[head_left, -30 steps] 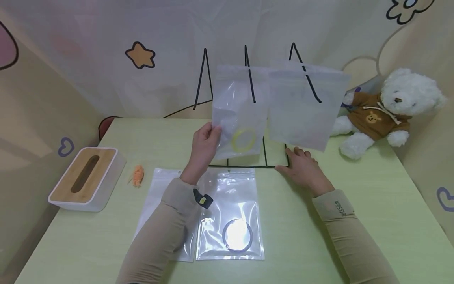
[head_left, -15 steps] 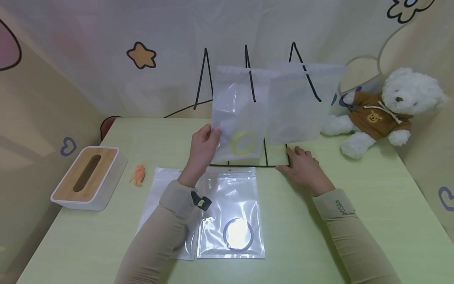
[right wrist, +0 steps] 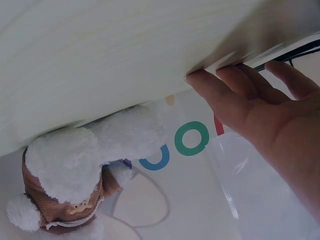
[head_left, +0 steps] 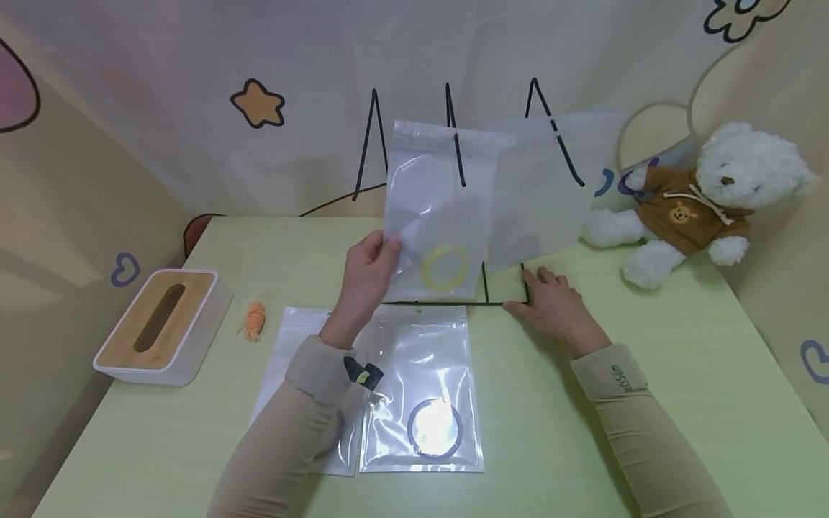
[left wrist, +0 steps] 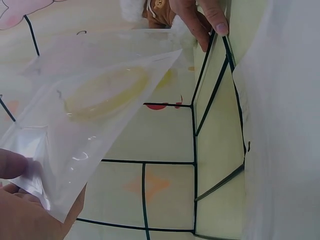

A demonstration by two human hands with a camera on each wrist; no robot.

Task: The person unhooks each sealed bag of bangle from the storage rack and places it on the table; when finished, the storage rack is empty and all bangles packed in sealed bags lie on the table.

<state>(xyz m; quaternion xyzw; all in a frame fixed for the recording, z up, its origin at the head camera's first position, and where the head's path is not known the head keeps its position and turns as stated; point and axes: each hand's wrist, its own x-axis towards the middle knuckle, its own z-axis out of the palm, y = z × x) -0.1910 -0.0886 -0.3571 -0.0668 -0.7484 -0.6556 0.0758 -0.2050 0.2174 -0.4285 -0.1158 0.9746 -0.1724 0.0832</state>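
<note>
A black wire rack [head_left: 487, 284] stands on the table with several hooks rising from it. From its middle hook hangs a translucent zip bag [head_left: 440, 194] with a yellow ring [head_left: 445, 267] inside. My left hand [head_left: 365, 280] pinches this bag's left edge between thumb and fingers; the left wrist view shows the bag [left wrist: 100, 115] bent at the grip. A second translucent bag [head_left: 540, 194] hangs on the right hook. At the rack's front right corner, my right hand [head_left: 553, 309] touches the base. Its fingers [right wrist: 215, 95] reach the tabletop, loosely extended.
Two more bags lie in front of the rack: one [head_left: 421, 360] with a dark ring inside, the other [head_left: 285, 352] partly under my left sleeve. An orange yarn bundle [head_left: 255, 320] and a wood-topped tissue box [head_left: 162, 324] lie left. A white teddy bear [head_left: 696, 208] sits right.
The right hanging bag has swung left and back. The pinched bag's lower end has come slightly down towards me, with my left hand shifting a little left. My right hand has stayed put.
</note>
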